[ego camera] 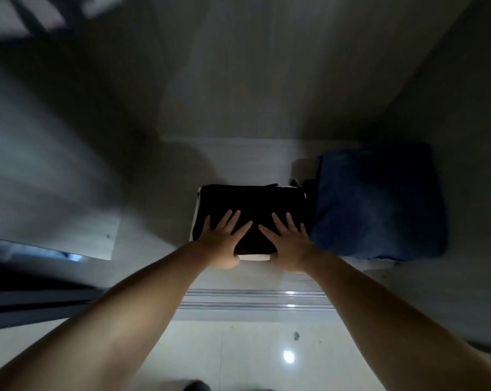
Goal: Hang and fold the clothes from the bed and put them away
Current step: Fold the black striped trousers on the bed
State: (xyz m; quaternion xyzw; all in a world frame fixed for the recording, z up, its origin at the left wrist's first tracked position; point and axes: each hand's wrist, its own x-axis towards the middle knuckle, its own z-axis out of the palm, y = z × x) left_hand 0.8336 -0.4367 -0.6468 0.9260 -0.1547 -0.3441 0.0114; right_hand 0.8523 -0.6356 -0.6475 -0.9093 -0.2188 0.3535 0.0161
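Note:
A folded black garment (252,201) lies on a folded white one (254,257) on the floor of a wardrobe (238,153). My left hand (224,238) lies flat on the near left part of the black garment, fingers spread, thumb at the front edge of the stack. My right hand (290,241) lies flat on the near right part in the same way, thumb against the white edge. A folded dark blue garment (379,201) sits to the right of the stack, close beside it.
Wardrobe walls rise at the back, left and right. A shelf panel (69,221) juts in at the left. Sliding-door tracks (252,300) run along the front edge, with glossy white floor tiles (238,356) below. Blurred pale shapes show at the top left.

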